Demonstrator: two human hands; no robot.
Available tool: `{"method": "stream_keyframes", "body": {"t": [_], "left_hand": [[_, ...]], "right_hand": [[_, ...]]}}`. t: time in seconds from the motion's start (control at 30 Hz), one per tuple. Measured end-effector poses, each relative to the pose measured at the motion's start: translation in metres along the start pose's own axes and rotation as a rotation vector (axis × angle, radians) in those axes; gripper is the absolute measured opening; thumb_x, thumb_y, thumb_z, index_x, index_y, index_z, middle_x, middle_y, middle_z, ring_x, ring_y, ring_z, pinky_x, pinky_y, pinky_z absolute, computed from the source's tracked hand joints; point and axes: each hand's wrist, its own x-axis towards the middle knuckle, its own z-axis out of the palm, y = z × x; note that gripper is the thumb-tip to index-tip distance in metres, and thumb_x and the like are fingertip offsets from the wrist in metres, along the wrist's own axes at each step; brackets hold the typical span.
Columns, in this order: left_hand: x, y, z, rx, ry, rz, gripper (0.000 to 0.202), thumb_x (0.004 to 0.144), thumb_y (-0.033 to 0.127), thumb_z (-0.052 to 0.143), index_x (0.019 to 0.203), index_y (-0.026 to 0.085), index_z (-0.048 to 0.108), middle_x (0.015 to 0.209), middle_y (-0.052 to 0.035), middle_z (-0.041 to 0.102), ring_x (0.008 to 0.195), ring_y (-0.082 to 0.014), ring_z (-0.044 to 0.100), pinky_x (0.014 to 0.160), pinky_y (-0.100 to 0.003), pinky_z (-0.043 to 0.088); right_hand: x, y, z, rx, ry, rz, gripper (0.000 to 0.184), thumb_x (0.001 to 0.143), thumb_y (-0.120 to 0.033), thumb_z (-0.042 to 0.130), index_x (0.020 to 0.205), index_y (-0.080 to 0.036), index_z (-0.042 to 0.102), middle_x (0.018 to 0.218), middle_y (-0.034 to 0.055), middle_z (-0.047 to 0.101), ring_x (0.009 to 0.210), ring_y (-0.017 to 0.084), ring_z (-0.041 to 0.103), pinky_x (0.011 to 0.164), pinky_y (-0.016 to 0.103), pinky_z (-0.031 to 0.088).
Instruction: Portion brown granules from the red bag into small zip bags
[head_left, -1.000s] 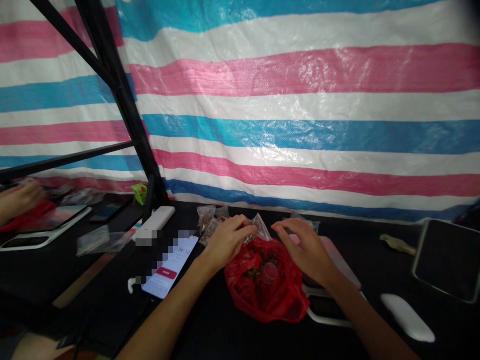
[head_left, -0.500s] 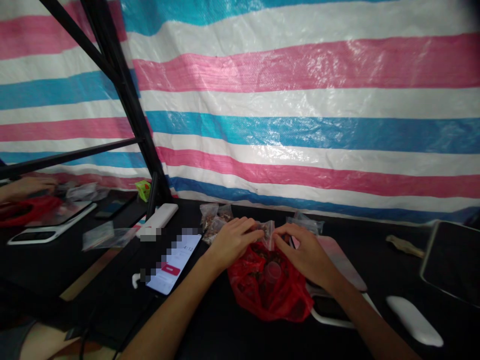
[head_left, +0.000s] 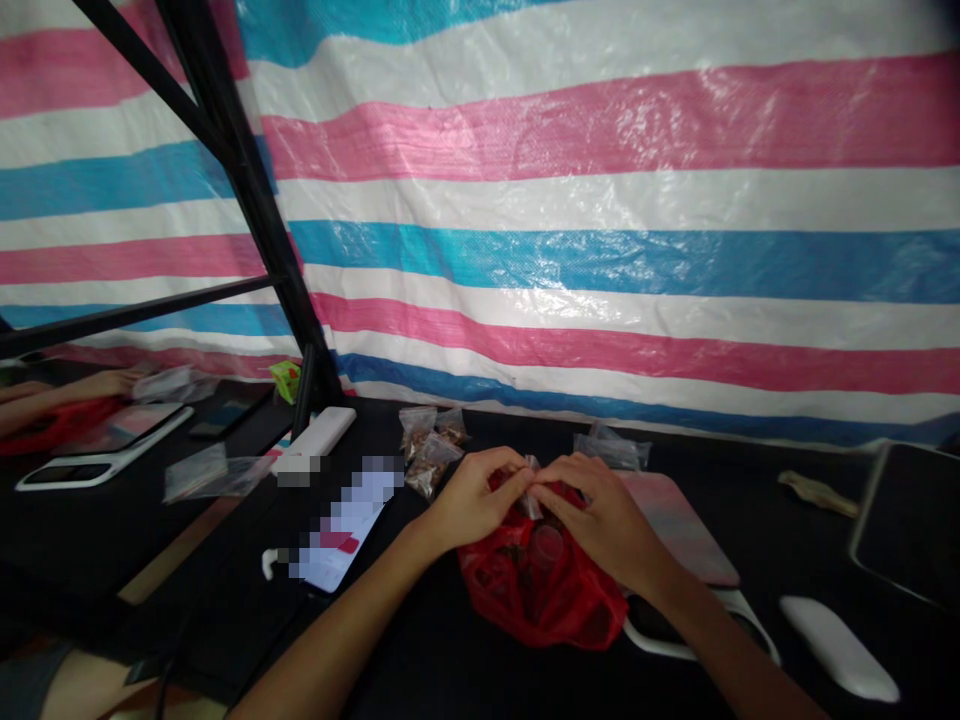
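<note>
Your left hand point(head_left: 484, 497) and right hand point(head_left: 600, 515) are pinching a baggie point(head_left: 532, 503). Red bag point(head_left: 581, 605) has a cup point(head_left: 548, 544) and brown bits point(head_left: 514, 553) inside

Small clear bag point(head_left: 531, 503), pinched, over open red bag point(head_left: 517, 605)

The gap between the left hand point(head_left: 480, 497) and right hand point(head_left: 592, 505) is now closed: their fingertips meet at the small clear bag point(head_left: 532, 506), no longer spread between them but showing only as a narrow strip. The left hand uncovers more of the filled bags point(head_left: 429, 462). At far left, a co-worker's hand point(head_left: 105, 384) now reaches farther, toward loose clear bags point(head_left: 174, 384)
</note>
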Motion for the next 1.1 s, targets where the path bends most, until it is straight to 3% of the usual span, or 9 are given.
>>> {"method": "stream_keyframes", "body": {"t": [0.23,0.5,0.83,1.0,1.1], "left_hand": [[-0.0003,0.0038,-0.0034,0.013,-0.015,0.013,0.028,0.100,0.034,0.056,0.087,0.014,0.071,0.084,-0.0038,0.070,0.079,-0.0145,0.062,0.075,-0.024,0.047],[-0.0003,0.0056,-0.0047,-0.095,-0.061,-0.044,0.034,0.100,0.040,0.056,0.089,0.014,0.074,0.088,-0.0055,0.074,0.082,-0.0173,0.065,0.077,-0.026,0.050],[-0.0016,0.0032,-0.0036,-0.050,-0.064,-0.028,0.035,0.100,0.040,0.056,0.085,0.013,0.073,0.084,-0.0050,0.072,0.079,-0.0160,0.063,0.073,-0.025,0.048],[-0.0020,0.0084,-0.0042,-0.006,-0.090,-0.014,0.038,0.102,0.038,0.050,0.079,0.014,0.067,0.075,-0.0005,0.064,0.069,-0.0122,0.054,0.064,-0.022,0.040],[-0.0021,0.0063,-0.0036,-0.017,-0.097,-0.036,0.039,0.101,0.040,0.050,0.080,0.014,0.069,0.076,-0.0010,0.066,0.069,-0.0128,0.055,0.065,-0.022,0.041]], "right_hand": [[-0.0007,-0.0039,-0.0034,0.017,0.002,0.025,0.016,0.095,-0.020,0.062,0.096,-0.030,0.075,0.093,-0.0034,0.076,0.089,0.019,0.065,0.083,0.036,0.041],[0.0005,-0.0003,-0.0021,-0.068,0.069,0.017,0.004,0.093,-0.027,0.069,0.089,-0.026,0.070,0.092,-0.0010,0.075,0.089,0.021,0.066,0.082,0.037,0.041],[-0.0010,-0.0028,-0.0006,-0.137,0.082,0.006,0.009,0.092,-0.017,0.063,0.089,-0.025,0.067,0.089,-0.0009,0.074,0.085,0.021,0.066,0.079,0.037,0.038],[-0.0012,-0.0012,-0.0025,-0.166,0.100,-0.020,0.004,0.095,-0.025,0.066,0.091,-0.024,0.065,0.093,0.0003,0.073,0.088,0.022,0.066,0.080,0.037,0.038],[-0.0010,-0.0005,-0.0028,-0.187,0.104,-0.045,0.002,0.095,-0.026,0.066,0.093,-0.024,0.065,0.096,0.0007,0.074,0.092,0.022,0.066,0.082,0.037,0.038]]}}
